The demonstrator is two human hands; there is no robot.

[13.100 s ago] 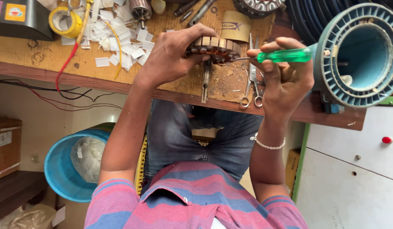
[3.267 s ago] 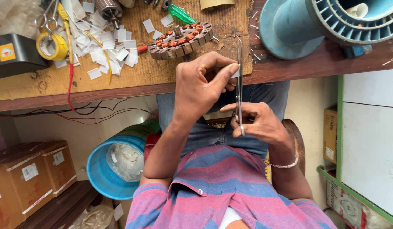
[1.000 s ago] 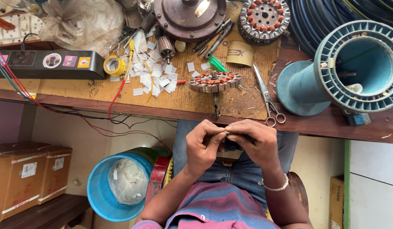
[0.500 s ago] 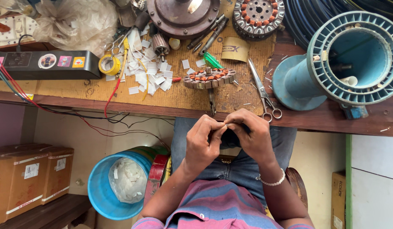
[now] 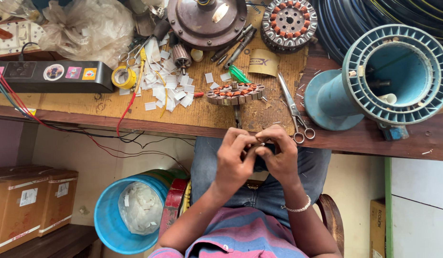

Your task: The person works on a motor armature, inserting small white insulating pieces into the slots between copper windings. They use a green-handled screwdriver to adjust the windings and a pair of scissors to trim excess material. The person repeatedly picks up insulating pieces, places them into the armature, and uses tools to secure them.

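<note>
Both hands meet above the lap: the left hand and right hand have their fingertips pinched together on a small pale strip. It looks light, thin and easily creased, best gripped by its edges. Beyond the fingers lie scissors, a wound stator and a tan label; far left, brown cartons.
</note>
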